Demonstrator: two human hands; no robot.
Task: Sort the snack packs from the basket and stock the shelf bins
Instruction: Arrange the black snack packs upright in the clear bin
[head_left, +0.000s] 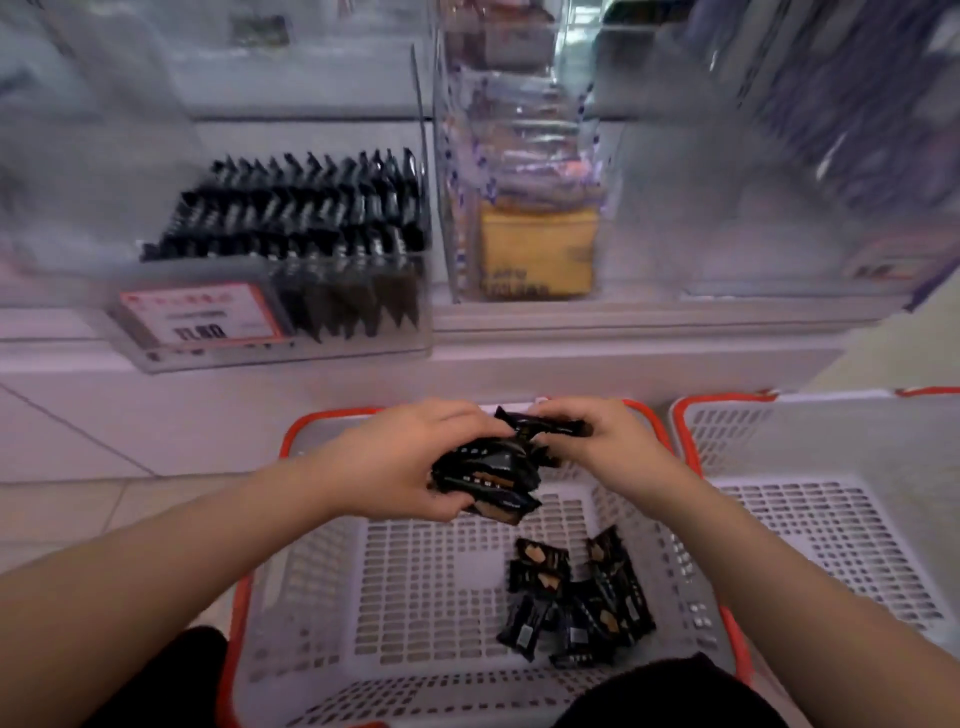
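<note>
My left hand (400, 457) grips a bunch of black snack packs (483, 475) above the far end of the white basket (322, 597) with a red rim. My right hand (597, 441) pinches one more black pack (545, 423) at the top of that bunch. Several loose black packs (576, 597) lie on the basket floor at the right. On the shelf above, a clear bin (363, 343) holds rows of the same black packs (296, 218) standing on edge.
A second white basket (831, 519) with a red rim stands to the right. A tall clear bin (519, 208) of orange and purple packs sits mid-shelf. A price tag (202, 317) hangs on the left bin. My dark knees show at the bottom edge.
</note>
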